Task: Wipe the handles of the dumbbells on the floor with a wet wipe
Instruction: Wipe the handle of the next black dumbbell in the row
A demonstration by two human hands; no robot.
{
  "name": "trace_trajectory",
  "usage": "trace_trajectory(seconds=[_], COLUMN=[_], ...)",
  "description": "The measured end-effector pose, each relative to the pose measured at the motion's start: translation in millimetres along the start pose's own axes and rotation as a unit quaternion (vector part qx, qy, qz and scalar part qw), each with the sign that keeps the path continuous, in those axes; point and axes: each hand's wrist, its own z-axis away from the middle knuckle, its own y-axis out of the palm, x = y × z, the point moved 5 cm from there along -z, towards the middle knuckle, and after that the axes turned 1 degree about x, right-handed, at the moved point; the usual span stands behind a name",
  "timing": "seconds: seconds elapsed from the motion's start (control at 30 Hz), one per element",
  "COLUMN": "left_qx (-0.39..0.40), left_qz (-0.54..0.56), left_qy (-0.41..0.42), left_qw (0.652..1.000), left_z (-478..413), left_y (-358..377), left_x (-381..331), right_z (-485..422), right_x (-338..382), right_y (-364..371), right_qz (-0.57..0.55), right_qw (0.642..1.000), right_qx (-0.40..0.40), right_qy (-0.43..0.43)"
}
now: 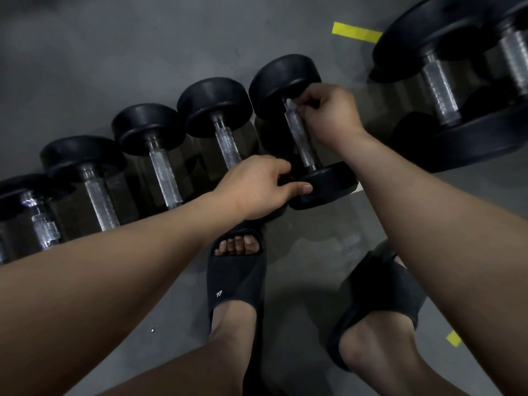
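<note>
right hand point(328, 114) pinches the wet wipe point(290, 103) in curled fingers at the far end of the dumbbell handle point(300, 141) on the floor point(114, 52) — left hand point(257, 188) curls its fingers round the near head point(331, 184), likely so it won't roll.

The floor point(85, 52) is smooth, dull grey. A yellow tape strip point(356, 32) lies flat on it at the far side, and a shorter yellow tape piece point(453, 338) sits near the right edge. Two black slide sandals stand on the floor: the left sandal point(237, 281), toes showing at its open front, bears a small white logo point(219, 294); the right sandal point(380, 298) is angled outward. A tiny pale speck point(153, 329) lies left of them.
</note>
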Motion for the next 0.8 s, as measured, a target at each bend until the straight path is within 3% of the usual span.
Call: trace_trajectory(seconds=[0.2, 0.53, 0.7, 0.8], left_qx=[0.009, 0.004, 0.0, 0.002], left_qz=[0.013, 0.021, 0.02, 0.017], left_qy=[-0.005, 0.001, -0.003, -0.006], left_qw=[1.0, 1.0, 1.0, 1.0], left_z=[0.6, 1.9, 1.9, 2.1], left_y=[0.3, -0.4, -0.7, -1.4], left_x=[2.1, 1.4, 2.4, 1.4], right_z=[14.4, 42.8, 37.0, 34.1], right_x=[-4.5, -7.6, -0.9, -3.8], right_y=[-7.1, -18.3, -17.6, -20.9], right_qz=[0.074, 0.129, 0.18, 0.151], right_qw=[0.991, 0.955, 0.935, 0.946], right_qx=[0.104, 0.265, 0.301, 0.283], right_qy=[-0.043, 0.03, 0.046, 0.04])
